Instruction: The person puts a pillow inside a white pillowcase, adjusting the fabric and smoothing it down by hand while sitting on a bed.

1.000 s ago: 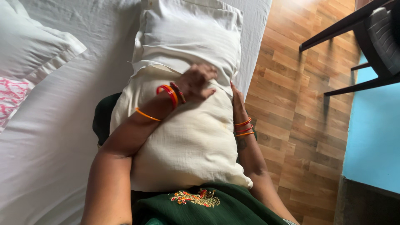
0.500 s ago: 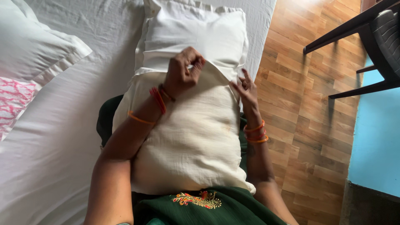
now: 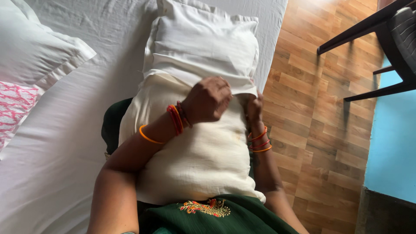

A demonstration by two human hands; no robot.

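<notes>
Both hands are closed on the hem of the white case (image 3: 203, 47), left hand (image 3: 208, 100) in front, right hand (image 3: 254, 106) at the side. The case covers the far half of the cream pillow (image 3: 199, 156), which stands against the person's body over the bed (image 3: 56, 143).

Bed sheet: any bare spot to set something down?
Free: the white sheet between the left arm and the pink-patterned pillow. Also the wood floor right of the bed edge. Crowded: both hands, left hand and right hand, on the cream pillow at the pillowcase opening.
</notes>
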